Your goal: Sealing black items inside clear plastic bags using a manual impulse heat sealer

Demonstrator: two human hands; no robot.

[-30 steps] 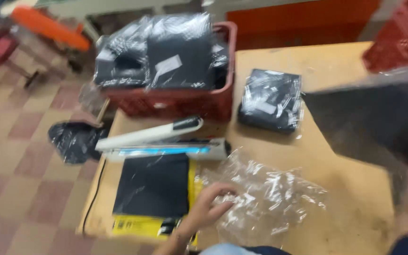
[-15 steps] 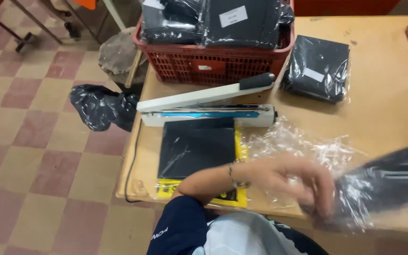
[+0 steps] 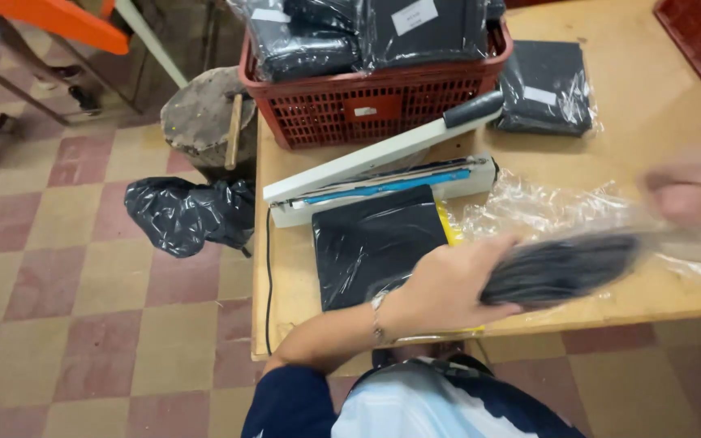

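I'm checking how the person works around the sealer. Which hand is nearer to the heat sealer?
Left. The left hand grips the folded black item just in front of the heat sealer; the blurred right hand is farther off, at its right.

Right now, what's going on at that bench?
A person at a wooden table holds a folded black item in the left hand, with a clear plastic bag around its far end. The right hand is at the bag's far side, blurred. In front lie a flat black packet and a white heat sealer with its arm raised. A red basket behind holds bagged black packets; one more bagged packet lies beside it.
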